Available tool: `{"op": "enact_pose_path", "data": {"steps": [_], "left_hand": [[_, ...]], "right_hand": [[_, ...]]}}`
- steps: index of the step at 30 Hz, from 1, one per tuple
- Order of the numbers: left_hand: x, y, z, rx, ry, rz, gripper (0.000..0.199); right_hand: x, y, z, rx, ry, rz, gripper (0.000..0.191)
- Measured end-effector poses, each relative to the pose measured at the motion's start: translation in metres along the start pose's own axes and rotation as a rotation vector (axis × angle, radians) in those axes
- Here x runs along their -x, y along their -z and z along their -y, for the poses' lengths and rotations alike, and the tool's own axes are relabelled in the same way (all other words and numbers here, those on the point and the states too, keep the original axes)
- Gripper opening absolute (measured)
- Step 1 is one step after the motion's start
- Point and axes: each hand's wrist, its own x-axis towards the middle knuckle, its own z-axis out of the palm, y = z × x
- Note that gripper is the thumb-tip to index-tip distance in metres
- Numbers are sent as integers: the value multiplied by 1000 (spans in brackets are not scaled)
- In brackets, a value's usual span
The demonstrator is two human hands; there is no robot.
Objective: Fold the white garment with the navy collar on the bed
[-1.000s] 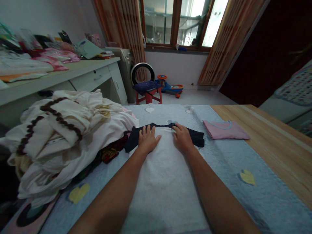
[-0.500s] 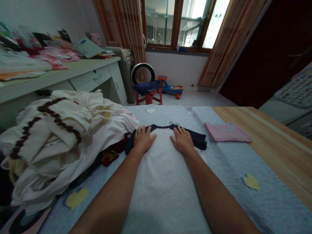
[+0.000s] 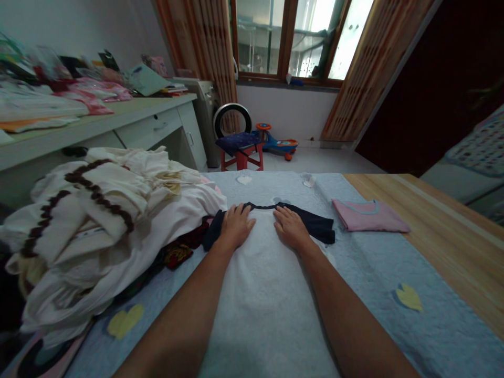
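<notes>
A pale shirt (image 3: 271, 283) with dark navy sleeves and neckline lies spread on the light blue cloth (image 3: 378, 283). My left hand (image 3: 237, 227) rests on the shirt's left shoulder, palm down, fingers extended near the collar. On the right shoulder lies my right hand (image 3: 290, 227), also flat, its fingertips by the neckline. Neither hand grips the fabric. The navy sleeves stick out beyond both hands, the right one showing more fully.
A heap of cream clothes (image 3: 157, 194) fills the left side, with dark patterned fabric (image 3: 179, 255) beneath. A folded pink garment (image 3: 370, 216) lies at right, near bare wood (image 3: 444, 220). Beyond are a red stool (image 3: 243, 157), a blue ride-on toy (image 3: 275, 144) and a white desk (image 3: 149, 126).
Both hands have moved slightly inward toward the collar, and their fingers are closer together. The shirt stays spread in place. The whole view has shifted slightly.
</notes>
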Motion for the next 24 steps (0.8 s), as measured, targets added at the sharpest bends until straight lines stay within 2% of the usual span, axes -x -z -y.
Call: {"op": "enact_pose_path", "data": {"steps": [4,8,13,16,18,20,22,24], "left_hand": [[0,10,7,-41,210,-68,51],[-3,17,19,-65,365,-67,55],[-5,19,32,-83,469,-81,63],[-3,18,26,-109,427,-64,58],[-1,15,17,-134,350,-78,51],[-1,11,8,-118,210,-84,48],[0,5,1,-54,44,-27,49],[0,0,-1,-4,-43,43,52]], "right_hand": [[0,1,1,4,-6,8,49],[0,2,3,6,-17,6,49],[0,2,4,16,-24,6,49],[1,2,6,19,-32,-6,48],[2,3,7,29,-51,-5,48],[2,3,8,48,-75,-2,49],[2,4,7,70,-104,2,52],[1,4,4,90,-136,9,55]]}}
